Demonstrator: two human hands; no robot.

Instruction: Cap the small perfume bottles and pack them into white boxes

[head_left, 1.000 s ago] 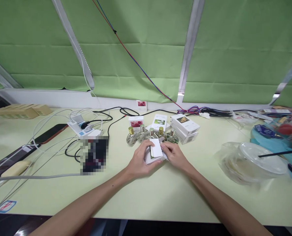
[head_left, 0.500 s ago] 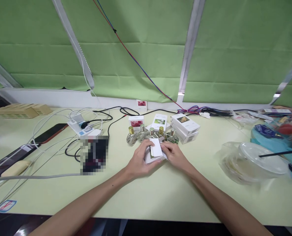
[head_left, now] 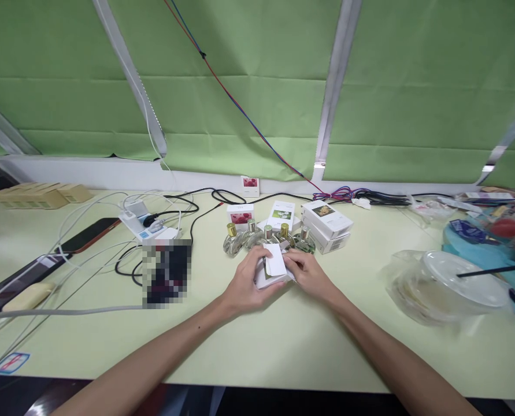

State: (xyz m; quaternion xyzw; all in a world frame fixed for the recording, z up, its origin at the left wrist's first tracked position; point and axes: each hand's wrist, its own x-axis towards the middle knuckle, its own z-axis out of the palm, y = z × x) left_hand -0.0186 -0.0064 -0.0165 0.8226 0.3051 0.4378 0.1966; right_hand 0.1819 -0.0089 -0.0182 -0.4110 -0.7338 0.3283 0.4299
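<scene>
White box (head_left: 263, 282): over middle of counter (head_left: 283, 346), between near and back edges.
Left hand (head_left: 249, 282): fingers part-open, curled around box, thumb against white flap (head_left: 276, 263).
Right hand (head_left: 308, 274): fingers nearly closed, pinching box's right end.

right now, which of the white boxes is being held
The white box between the left hand and right hand, in front of the bottles; the others are farther back.

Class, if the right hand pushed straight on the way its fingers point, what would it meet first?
Probably the box, which the right hand already seems to touch; the bottles look next beyond, though depth is unclear.
</scene>
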